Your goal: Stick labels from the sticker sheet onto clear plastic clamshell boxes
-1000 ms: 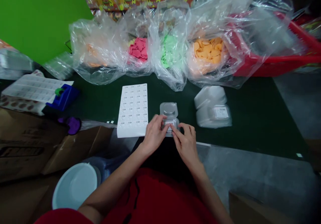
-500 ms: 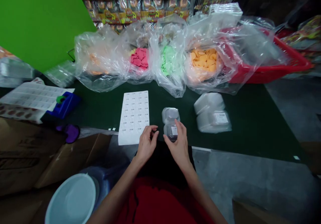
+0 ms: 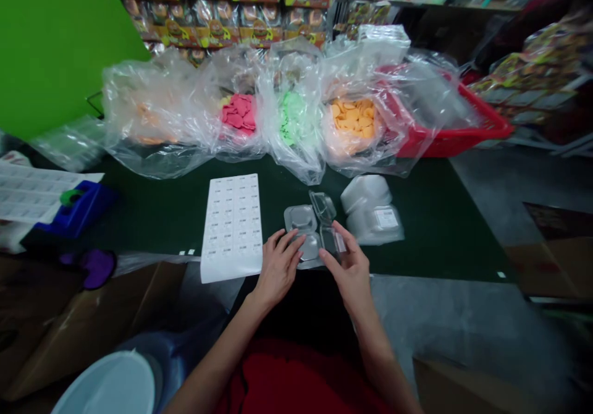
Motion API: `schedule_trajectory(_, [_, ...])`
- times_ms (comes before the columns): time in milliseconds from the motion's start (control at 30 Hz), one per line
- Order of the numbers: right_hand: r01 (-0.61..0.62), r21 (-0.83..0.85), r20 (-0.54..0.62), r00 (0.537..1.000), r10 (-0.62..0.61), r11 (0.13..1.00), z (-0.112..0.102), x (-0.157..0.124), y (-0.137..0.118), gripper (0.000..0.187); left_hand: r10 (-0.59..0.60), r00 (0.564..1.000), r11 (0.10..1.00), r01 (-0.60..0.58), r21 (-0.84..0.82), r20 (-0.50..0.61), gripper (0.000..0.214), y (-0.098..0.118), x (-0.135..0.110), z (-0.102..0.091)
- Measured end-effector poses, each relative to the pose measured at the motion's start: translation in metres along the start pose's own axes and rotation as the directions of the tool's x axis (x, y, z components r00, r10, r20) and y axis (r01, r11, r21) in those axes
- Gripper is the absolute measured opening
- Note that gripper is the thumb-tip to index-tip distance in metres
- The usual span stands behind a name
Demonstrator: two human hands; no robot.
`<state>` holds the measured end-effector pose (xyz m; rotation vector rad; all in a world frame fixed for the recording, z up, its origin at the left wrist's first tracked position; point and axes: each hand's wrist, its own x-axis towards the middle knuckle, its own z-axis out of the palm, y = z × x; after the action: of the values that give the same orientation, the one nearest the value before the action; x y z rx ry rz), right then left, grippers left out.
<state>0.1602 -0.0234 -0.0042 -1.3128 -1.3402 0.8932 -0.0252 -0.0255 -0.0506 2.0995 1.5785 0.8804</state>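
Observation:
My right hand [image 3: 346,255] grips a clear plastic clamshell box [image 3: 323,206] with a white label on it, tilted up off the table with its lid open. Left of it, another open clear clamshell box [image 3: 301,216] lies flat near the table's front edge. My left hand [image 3: 279,262] rests with spread fingers at that box's lower half, the fingertips over its rim. A sheet of printed labels [image 3: 233,219] lies just left of my left hand. Beyond my right hand sits a stack of nested clamshell boxes [image 3: 376,219], the top one labelled.
Plastic bags of orange [image 3: 353,117], green [image 3: 291,117] and pink pieces [image 3: 239,114] line the back of the green table [image 3: 157,201]. A red basket [image 3: 445,142] stands back right, a blue tape dispenser [image 3: 81,207] at left. A pale basin [image 3: 109,386] is below.
My right hand has lifted the labelled box rightward off an open box that now shows beneath. My left hand has moved onto that lower box. The view has shifted to the right.

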Motion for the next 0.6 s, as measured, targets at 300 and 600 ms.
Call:
schedule_trajectory(300, [0.253,-0.706,0.025,0.942,-0.334,0.662,-0.090,0.062,0.009,0.053,0.004,0.994,0.999,-0.010,-0.053,-0.113,0.036,0.005,-0.003,-0.013])
schedule_trajectory(600, [0.143,-0.524,-0.149,0.955,-0.255,0.840,-0.074,0.028,-0.001,0.067,-0.204,0.913,0.968,0.243,0.069,-0.353,0.028,-0.056,-0.050,-0.099])
